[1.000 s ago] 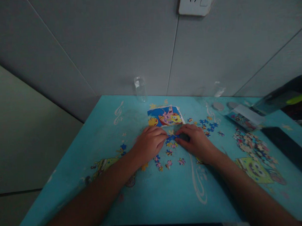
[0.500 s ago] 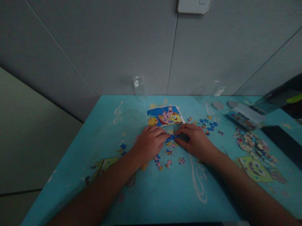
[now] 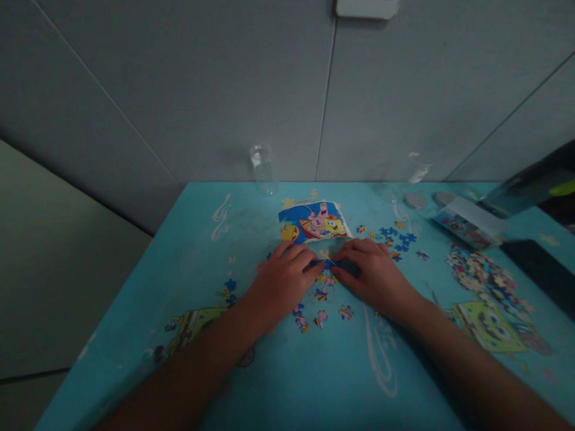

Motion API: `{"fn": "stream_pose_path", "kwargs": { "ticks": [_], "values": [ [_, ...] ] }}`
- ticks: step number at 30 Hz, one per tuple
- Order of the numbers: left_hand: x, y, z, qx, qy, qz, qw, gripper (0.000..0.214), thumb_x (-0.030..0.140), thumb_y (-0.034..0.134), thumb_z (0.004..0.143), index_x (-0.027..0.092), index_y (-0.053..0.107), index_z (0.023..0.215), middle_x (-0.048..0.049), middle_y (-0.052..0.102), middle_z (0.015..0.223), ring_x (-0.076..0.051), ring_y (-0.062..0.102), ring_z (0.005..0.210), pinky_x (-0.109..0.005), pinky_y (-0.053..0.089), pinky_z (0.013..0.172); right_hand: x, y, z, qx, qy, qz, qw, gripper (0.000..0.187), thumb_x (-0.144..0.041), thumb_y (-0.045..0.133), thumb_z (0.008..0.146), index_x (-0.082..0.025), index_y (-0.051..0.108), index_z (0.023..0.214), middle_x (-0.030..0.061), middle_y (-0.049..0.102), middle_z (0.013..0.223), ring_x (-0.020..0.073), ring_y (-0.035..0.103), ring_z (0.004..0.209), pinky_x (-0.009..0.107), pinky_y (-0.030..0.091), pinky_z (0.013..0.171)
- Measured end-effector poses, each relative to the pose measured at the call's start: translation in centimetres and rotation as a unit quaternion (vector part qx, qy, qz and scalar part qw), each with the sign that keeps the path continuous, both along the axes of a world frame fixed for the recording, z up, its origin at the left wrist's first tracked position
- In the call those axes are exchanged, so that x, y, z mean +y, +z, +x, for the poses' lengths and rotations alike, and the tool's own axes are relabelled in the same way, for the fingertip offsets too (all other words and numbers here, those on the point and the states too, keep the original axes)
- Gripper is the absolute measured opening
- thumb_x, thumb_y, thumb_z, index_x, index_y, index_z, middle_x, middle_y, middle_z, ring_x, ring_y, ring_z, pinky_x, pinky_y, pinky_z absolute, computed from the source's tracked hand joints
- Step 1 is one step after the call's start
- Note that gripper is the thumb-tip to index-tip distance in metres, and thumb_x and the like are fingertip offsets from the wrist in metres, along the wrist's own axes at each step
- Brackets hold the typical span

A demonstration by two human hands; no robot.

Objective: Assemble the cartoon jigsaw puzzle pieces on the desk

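Note:
My left hand and my right hand meet at the middle of the table, fingertips pinched on blue jigsaw puzzle pieces between them. How many pieces they grip is too small to tell. Just beyond the hands lies a picture card with cartoon figures in a boat on blue. Loose puzzle pieces in pink, yellow and blue lie just below the fingertips. Blue pieces are scattered right of my right hand, and a few more lie left of my left wrist.
A light-blue cartoon tablecloth covers the table. At the back stand clear plastic jars, with round lids to the right. A clear box, a heap of mixed pieces and a dark flat object occupy the right side.
Both hands remain pinched together at nearly the same spot, the fingers shifting slightly on the blue pieces. The view has tilted down a little.

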State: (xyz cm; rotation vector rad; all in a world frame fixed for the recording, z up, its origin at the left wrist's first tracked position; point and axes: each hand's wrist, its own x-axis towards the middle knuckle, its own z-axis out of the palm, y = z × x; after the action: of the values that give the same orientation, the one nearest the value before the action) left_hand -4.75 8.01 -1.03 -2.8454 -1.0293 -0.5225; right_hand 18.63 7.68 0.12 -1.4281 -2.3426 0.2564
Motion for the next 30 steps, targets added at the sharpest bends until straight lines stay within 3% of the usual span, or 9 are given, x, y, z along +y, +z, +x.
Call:
{"fn": "stream_pose_path", "kwargs": {
  "ticks": [16, 30],
  "values": [
    [-0.1, -0.9, -0.5, -0.044, -0.019, -0.024, 0.999, 0.025, 0.024, 0.055, 0.104, 0.019, 0.064, 0.127, -0.0053, 0.07, 0.121, -0.023, 0.059, 0.114, -0.043, 0.043, 0.099, -0.3, -0.1, 0.0, 0.035, -0.004, -0.025, 0.999, 0.017, -0.032, 0.069, 0.092, -0.026, 0.072, 0.108, 0.0074, 0.069, 0.111, 0.0267, 0.065, 0.103, 0.047, 0.049, 0.092],
    [0.0, -0.2, -1.4, -0.026, -0.025, -0.028, 0.999, 0.026, 0.021, 0.055, 0.103, 0.02, 0.065, 0.127, -0.0052, 0.069, 0.129, -0.024, 0.058, 0.118, -0.045, 0.042, 0.101, 0.0, 0.2, 1.1, -0.005, -0.039, -0.012, 0.999, 0.017, -0.032, 0.067, 0.093, -0.026, 0.073, 0.108, 0.006, 0.07, 0.111, 0.0277, 0.064, 0.104, 0.05, 0.047, 0.096]
  ]
}}
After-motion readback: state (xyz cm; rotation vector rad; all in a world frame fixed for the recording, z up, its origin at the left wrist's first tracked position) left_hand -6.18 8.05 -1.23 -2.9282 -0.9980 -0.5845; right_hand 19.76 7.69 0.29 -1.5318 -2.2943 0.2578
